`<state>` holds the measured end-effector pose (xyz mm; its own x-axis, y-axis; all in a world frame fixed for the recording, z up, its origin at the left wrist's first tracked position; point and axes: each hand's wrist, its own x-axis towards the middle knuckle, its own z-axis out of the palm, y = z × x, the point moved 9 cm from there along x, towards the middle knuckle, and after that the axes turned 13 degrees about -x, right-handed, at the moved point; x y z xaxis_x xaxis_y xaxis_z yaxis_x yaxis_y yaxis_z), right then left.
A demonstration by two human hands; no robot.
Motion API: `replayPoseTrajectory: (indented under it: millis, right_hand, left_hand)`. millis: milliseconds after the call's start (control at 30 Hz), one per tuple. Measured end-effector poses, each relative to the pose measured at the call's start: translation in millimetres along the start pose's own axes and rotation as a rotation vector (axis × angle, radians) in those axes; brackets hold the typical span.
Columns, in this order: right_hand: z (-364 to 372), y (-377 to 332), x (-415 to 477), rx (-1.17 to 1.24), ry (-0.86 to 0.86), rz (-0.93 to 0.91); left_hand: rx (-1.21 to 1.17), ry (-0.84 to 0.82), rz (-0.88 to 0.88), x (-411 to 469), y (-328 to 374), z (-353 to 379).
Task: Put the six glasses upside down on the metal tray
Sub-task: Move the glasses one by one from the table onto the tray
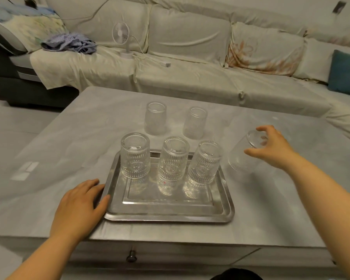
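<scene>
A metal tray lies near the table's front edge. Three ribbed glasses stand upside down in a row along its far side: left, middle, right. Two more glasses stand upright on the table behind the tray, one at the left and one at the right. My right hand grips a blurred sixth glass by its base, tilted mouth-down, just right of the tray. My left hand rests flat on the table with fingers against the tray's left rim.
The grey table has a drawer knob on its front. Behind it runs a cloth-covered sofa with a small white fan, crumpled striped clothing and a teal cushion.
</scene>
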<state>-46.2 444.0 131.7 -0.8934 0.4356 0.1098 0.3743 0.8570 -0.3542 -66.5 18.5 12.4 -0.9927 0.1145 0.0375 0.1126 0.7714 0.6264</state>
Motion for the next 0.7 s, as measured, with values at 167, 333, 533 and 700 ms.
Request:
replayPoseTrajectory:
  millis: [167,333,533,700]
  right_hand:
    - [-15,-25,-48,-0.036,-0.125,-0.152]
    - [15,-61,-84,0.007,-0.231,-0.281]
    - [56,-87,-97,-0.007,-0.301,-0.375]
    - [69,-89,-94,-0.097,-0.329,-0.383]
  left_hand:
    - [-0.002,-0.016,0.001,-1,1,1]
    - [0.009,-0.025,-0.003,-2,1,1]
    - [0.004,-0.027,-0.007,-2,1,0]
    - [-0.001,-0.026,0.000,-1,1,1]
